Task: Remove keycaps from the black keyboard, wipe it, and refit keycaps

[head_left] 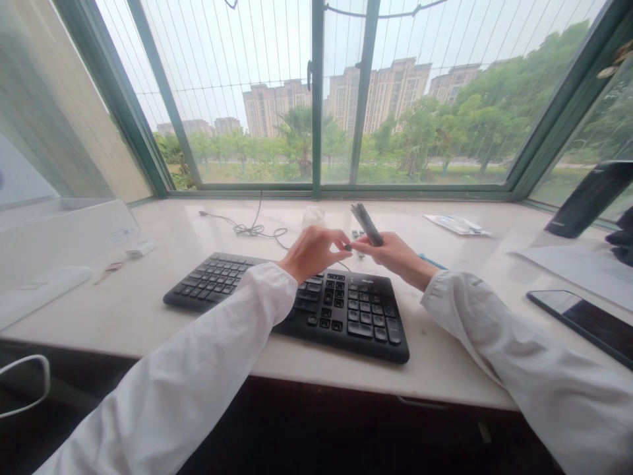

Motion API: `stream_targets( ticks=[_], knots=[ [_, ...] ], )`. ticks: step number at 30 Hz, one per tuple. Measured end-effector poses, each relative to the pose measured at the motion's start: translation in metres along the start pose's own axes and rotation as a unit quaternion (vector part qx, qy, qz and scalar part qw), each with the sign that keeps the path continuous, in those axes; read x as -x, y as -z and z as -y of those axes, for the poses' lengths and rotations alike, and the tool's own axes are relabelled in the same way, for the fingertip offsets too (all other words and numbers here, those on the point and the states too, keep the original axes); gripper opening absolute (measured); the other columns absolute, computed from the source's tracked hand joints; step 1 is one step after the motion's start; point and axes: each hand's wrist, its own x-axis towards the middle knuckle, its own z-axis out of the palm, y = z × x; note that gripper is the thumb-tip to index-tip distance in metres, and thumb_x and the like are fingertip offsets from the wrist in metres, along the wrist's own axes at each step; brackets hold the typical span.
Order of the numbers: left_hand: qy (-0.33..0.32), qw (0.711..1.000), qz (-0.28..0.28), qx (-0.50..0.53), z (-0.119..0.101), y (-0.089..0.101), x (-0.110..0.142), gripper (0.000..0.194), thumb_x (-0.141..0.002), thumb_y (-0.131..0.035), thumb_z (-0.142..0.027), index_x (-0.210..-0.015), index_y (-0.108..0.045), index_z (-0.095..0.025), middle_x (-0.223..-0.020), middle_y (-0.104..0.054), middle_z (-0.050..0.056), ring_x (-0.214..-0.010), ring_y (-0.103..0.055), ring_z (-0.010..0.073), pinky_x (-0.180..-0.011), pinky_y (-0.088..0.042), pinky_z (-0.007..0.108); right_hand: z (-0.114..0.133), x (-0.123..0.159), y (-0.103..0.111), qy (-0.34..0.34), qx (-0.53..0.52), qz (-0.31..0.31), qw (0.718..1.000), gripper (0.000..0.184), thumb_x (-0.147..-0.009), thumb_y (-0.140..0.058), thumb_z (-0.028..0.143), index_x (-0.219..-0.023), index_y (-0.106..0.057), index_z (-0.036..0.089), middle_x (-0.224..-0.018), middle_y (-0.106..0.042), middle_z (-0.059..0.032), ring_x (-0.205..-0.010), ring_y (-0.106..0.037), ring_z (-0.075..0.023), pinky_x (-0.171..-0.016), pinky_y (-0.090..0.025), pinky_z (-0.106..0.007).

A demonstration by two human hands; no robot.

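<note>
Both my hands meet above the far edge of a black keyboard (237, 290) on a pale stone counter (138, 310). My right hand (395, 256) is closed around a slim dark grey tool (366, 224) that points up and away. My left hand (312, 251) pinches a tiny dark part (348, 248) at the tool's lower end, fingertips pressed together. Both arms wear white sleeves.
A tangled cable (252, 229) lies behind the keyboard. A white box (64, 231) and a small white adapter (140, 249) sit at left. A dark phone (586, 320), papers (573, 264) and a black stand (588, 201) are at right. A green-framed window (316, 99) backs the counter.
</note>
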Motion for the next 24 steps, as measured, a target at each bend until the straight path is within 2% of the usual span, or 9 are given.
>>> stream_targets(
  ticks=[4,13,15,17,19,21,24],
  knots=[
    [-0.001,1.000,0.002,0.008,0.001,0.000,0.001,0.012,-0.077,-0.068,-0.022,-0.088,-0.072,-0.021,-0.078,-0.073,-0.002,-0.072,-0.068,0.0137,-0.073,-0.050,0.026,-0.001,0.000,0.001,0.000,0.003,0.000,1.000,0.050,-0.068,-0.068,0.059,-0.084,-0.073,0.012,-0.055,-0.047,0.0023,-0.052,-0.034,-0.0089,-0.052,-0.027,-0.026],
    [0.027,0.998,-0.016,-0.049,-0.005,0.001,0.002,0.014,-0.079,-0.067,-0.035,-0.080,-0.071,-0.021,-0.072,-0.072,-0.003,-0.067,-0.067,0.0140,-0.064,-0.046,0.025,-0.002,-0.003,-0.004,0.051,0.047,0.032,0.997,0.057,-0.067,-0.067,0.064,-0.095,-0.075,0.016,-0.050,-0.039,0.0054,-0.051,-0.031,-0.0089,-0.050,-0.021,-0.024],
    [0.030,0.998,-0.013,-0.050,-0.006,0.002,0.002,0.016,-0.078,-0.069,-0.037,-0.082,-0.071,-0.022,-0.073,-0.072,-0.004,-0.066,-0.067,0.0139,-0.064,-0.046,0.025,-0.004,-0.005,-0.002,0.056,0.051,0.038,0.996,0.058,-0.069,-0.064,0.065,-0.096,-0.074,0.015,-0.052,-0.044,0.0041,-0.050,-0.033,-0.0092,-0.049,-0.023,-0.024],
    [0.036,0.998,-0.008,-0.054,-0.006,0.003,0.002,0.021,-0.075,-0.073,-0.040,-0.087,-0.070,-0.024,-0.075,-0.072,-0.005,-0.069,-0.067,0.0145,-0.065,-0.046,0.026,-0.007,-0.008,0.005,0.066,0.089,0.020,0.994,0.054,-0.073,-0.061,0.063,-0.094,-0.075,0.015,-0.056,-0.053,0.0014,-0.052,-0.040,-0.0105,-0.051,-0.027,-0.025],
    [0.046,0.997,-0.004,-0.064,-0.004,0.004,0.002,0.028,-0.071,-0.076,-0.042,-0.092,-0.069,-0.025,-0.077,-0.072,-0.005,-0.072,-0.067,0.0156,-0.067,-0.046,0.027,-0.014,-0.011,0.016,0.074,0.178,-0.029,0.981,0.046,-0.076,-0.060,0.059,-0.090,-0.075,0.019,-0.060,-0.059,-0.0004,-0.056,-0.047,-0.0130,-0.054,-0.032,-0.026],
    [0.058,0.995,0.000,-0.075,-0.002,0.005,0.002,0.029,-0.072,-0.076,-0.043,-0.093,-0.069,-0.024,-0.078,-0.073,-0.004,-0.073,-0.067,0.0160,-0.069,-0.046,0.029,-0.021,-0.014,0.029,0.066,0.296,-0.074,0.950,0.037,-0.077,-0.062,0.056,-0.087,-0.075,0.023,-0.061,-0.062,-0.0014,-0.060,-0.053,-0.0159,-0.057,-0.034,-0.027],
    [0.072,0.994,0.009,-0.087,0.001,0.005,0.002,0.023,-0.075,-0.073,-0.043,-0.089,-0.069,-0.024,-0.077,-0.072,-0.004,-0.071,-0.065,0.0154,-0.069,-0.046,0.030,-0.031,-0.015,0.039,0.039,0.419,-0.057,0.906,0.032,-0.077,-0.062,0.055,-0.084,-0.074,0.027,-0.071,-0.068,-0.0038,-0.067,-0.057,-0.0193,-0.058,-0.034,-0.028]
  ],
)
